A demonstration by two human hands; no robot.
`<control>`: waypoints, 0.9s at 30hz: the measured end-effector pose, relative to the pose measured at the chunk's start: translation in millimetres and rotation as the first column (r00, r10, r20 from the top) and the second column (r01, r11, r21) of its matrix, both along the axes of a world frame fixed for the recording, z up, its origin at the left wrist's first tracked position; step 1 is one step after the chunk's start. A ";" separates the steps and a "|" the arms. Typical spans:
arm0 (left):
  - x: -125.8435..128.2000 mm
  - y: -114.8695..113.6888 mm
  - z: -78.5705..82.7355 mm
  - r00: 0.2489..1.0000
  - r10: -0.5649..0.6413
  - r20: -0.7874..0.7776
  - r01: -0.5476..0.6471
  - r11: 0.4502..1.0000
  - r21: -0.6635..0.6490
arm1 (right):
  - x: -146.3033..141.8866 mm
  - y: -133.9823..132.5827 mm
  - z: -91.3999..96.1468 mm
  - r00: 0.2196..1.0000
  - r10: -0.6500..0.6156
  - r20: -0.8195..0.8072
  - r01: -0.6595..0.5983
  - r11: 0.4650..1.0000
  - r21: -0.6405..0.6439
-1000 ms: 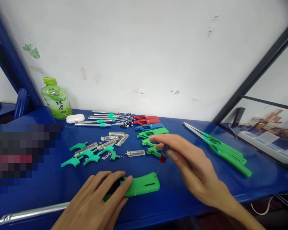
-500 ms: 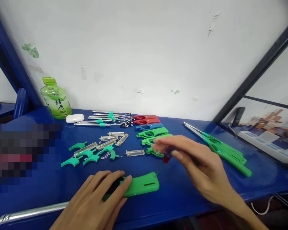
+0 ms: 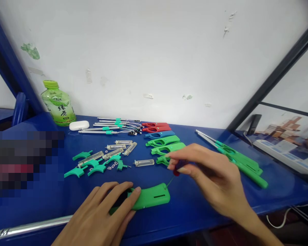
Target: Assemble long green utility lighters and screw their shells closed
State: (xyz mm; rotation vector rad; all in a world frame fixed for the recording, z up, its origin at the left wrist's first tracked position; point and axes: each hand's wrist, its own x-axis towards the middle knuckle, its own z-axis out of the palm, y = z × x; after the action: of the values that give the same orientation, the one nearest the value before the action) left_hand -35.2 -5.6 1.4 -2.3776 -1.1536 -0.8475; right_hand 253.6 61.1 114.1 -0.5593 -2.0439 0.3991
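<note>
My left hand [image 3: 105, 212] lies flat on a green long-nosed lighter body [image 3: 150, 197] at the front of the blue table [image 3: 190, 208], pressing it down; its silver tube [image 3: 33, 227] runs off to the left. My right hand [image 3: 207, 174] pinches a small screwdriver [image 3: 176, 169] with a red and dark handle. The thin tip of the screwdriver meets the right end of the green body.
Behind lie teal triggers [image 3: 88, 165], clear fuel tanks [image 3: 143, 163], metal tubes [image 3: 107, 129], and red, blue and green handle shells [image 3: 161, 136]. Two assembled green lighters [image 3: 236, 160] lie to the right. A green tea bottle [image 3: 58, 104] and a white case [image 3: 79, 125] stand at back left.
My right hand has shifted a little to the right and turned the screwdriver between its fingers. My left hand and the green body have stayed in place.
</note>
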 end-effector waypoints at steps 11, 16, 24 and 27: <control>3.6 -4.5 -2.1 0.995 0.090 -0.036 -0.092 0.994 -0.056 | 1.3 1.0 -3.1 1.000 0.010 -0.023 -0.011 0.999 -0.046; 0.3 -2.0 -4.6 0.998 0.041 -0.038 -0.041 0.999 -0.001 | 1.9 2.1 -5.3 0.980 -0.197 -0.020 0.197 0.970 0.143; -3.0 0.6 -7.0 0.998 0.018 -0.057 -0.017 1.000 0.013 | 4.7 -0.7 -3.7 0.998 -0.051 0.027 0.050 0.998 0.024; -3.8 1.5 -7.0 0.999 0.019 -0.042 -0.018 1.000 0.025 | 0.4 -0.2 -6.4 0.985 -0.172 -0.028 0.175 0.971 0.162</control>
State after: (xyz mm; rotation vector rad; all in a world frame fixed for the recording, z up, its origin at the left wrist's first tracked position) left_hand -39.0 -4.1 -5.6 -2.3505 -1.1403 -0.7972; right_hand 254.0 60.8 107.7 -0.6264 -1.9741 0.1293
